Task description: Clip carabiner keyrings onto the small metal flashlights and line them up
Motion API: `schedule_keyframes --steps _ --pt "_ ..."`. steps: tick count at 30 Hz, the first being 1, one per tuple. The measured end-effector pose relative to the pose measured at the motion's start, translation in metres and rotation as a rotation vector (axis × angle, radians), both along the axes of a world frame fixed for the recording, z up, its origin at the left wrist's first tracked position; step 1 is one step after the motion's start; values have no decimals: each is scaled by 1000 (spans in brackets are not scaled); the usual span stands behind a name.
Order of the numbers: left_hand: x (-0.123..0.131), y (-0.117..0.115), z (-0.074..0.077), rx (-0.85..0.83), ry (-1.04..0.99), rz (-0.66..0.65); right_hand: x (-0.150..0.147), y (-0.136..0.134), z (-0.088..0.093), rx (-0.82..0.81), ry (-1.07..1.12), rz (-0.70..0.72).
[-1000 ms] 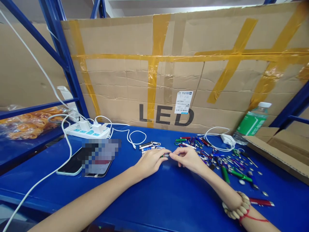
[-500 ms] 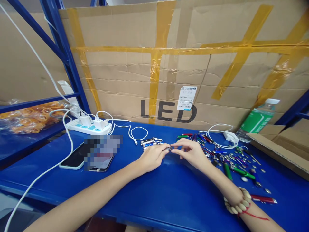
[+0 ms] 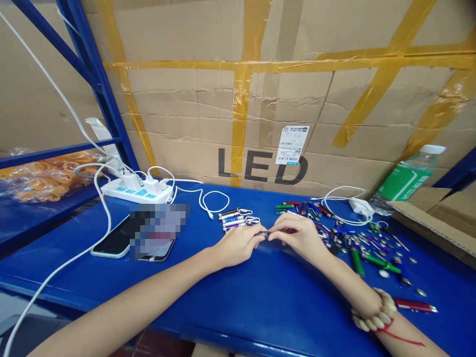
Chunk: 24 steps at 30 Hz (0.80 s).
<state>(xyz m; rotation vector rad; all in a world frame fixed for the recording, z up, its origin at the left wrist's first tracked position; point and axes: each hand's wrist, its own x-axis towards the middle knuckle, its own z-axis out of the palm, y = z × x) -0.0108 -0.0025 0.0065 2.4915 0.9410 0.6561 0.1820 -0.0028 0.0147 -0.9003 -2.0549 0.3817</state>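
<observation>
My left hand (image 3: pixel 238 244) is closed around a mini flashlight (image 3: pixel 264 234), whose dark, shiny end sticks out past the fingertips. Most of its body is hidden in the hand. From the other side, my right hand (image 3: pixel 299 237) pinches that same end between thumb and fingers. Just behind my left hand lie several finished-looking mini flashlights (image 3: pixel 233 218) in silver, blue and purple, with carabiner clips. Right of my right hand, coloured flashlight tubes (image 3: pixel 357 262) and small round button cells (image 3: pixel 412 260) are scattered over the blue table (image 3: pixel 238 307).
Two phones (image 3: pixel 111 240) lie at the left, before a white power strip (image 3: pixel 122 192) with plugs and cables. A white charger (image 3: pixel 360 208), a green-labelled bottle (image 3: pixel 405 183) and an open carton (image 3: pixel 439 223) stand at the right. A large cardboard box (image 3: pixel 178 114) forms the back.
The view has tilted slightly down. My right fingers have closed in on the flashlight's end, and the left hand still holds it. The clipped flashlights show more clearly behind the left hand.
</observation>
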Motion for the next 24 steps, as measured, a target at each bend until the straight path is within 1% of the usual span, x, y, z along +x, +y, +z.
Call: schedule_keyframes --steps 5,10,13,17,19,21,24 --pt "1 -1 -2 4 -13 28 -1 0 0 -14 -26 -57" --pt "3 -3 1 53 -15 60 -7 -4 3 -119 24 -143" --pt "4 -4 2 77 -28 80 -11 -7 5 -243 114 -178" --pt "5 -2 1 155 -27 80 -13 -8 7 -525 183 -160" --pt "4 -1 0 191 -39 74 -12 -8 6 -634 203 -168" --pt "4 0 -1 205 -68 64 -13 -7 5 -688 233 -159" --pt "3 1 -2 213 -80 69 -14 -7 3 -711 270 -127"
